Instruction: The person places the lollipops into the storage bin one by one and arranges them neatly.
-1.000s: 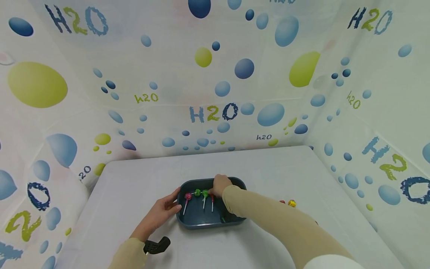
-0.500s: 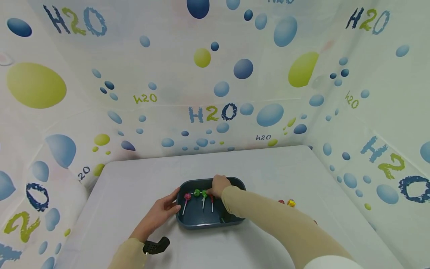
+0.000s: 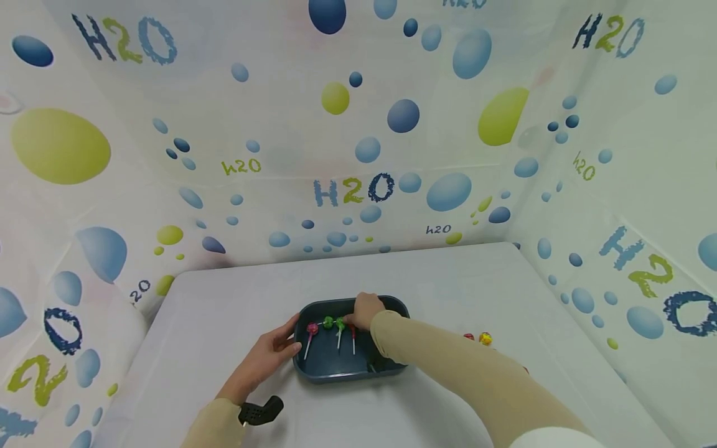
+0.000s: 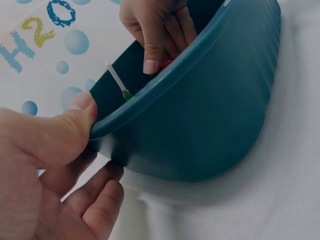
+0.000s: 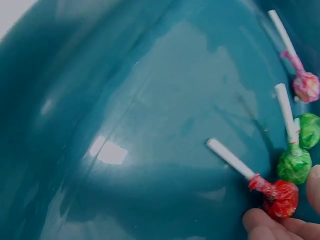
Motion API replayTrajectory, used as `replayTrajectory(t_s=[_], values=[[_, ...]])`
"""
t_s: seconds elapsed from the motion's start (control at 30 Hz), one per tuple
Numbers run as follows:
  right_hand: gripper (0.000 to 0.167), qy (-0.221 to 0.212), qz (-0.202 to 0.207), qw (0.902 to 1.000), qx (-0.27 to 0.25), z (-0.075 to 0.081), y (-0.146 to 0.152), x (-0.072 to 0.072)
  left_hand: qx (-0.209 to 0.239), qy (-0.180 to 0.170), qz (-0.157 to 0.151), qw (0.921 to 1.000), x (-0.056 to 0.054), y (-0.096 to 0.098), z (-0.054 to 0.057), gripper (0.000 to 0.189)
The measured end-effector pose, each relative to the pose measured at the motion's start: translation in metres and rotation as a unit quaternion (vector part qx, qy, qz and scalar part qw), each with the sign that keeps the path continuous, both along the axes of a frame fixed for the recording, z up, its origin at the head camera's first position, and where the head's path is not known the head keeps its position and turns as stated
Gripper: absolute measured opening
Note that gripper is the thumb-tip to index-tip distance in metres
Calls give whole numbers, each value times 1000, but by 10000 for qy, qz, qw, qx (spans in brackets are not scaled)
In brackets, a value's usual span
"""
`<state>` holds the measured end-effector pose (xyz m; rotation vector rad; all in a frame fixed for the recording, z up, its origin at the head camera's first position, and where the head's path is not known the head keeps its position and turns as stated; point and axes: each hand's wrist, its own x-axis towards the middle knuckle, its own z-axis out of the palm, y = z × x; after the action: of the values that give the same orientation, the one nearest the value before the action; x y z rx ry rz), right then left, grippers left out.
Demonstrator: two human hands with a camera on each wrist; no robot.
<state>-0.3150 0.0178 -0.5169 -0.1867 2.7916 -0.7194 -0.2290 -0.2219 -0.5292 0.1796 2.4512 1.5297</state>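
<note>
Right hand [image 3: 368, 311] at red lollipop [image 5: 281, 200], whether pinched I can't tell, lollipop inside dark blue tray [image 3: 330, 366], just beside green lollipop [image 5: 294, 165], my left hand [image 3: 267, 356] gripping tray's left end.

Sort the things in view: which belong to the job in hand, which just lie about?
Apparently in the job: left hand, tray, right hand, red lolly, green lollies, pink lolly.

Apparently just lying about: yellow sweet, red sweet, both outside the tray.
</note>
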Motion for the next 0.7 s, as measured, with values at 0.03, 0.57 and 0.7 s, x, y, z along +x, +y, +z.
replayTrajectory(t_s=[0.03, 0.57, 0.7], values=[[40, -8, -14, 10000, -44, -1, 1, 0, 11, -2, -4, 10000, 0, 0, 0, 69], [41, -343, 46, 9915, -1258, 27, 42, 1, -31, 1, -52, 10000, 1, 2, 0, 68], [40, -547, -111, 9742, -2189, 62, 65, 4, -82, 68, -112, 9999, 0, 0, 2, 69]])
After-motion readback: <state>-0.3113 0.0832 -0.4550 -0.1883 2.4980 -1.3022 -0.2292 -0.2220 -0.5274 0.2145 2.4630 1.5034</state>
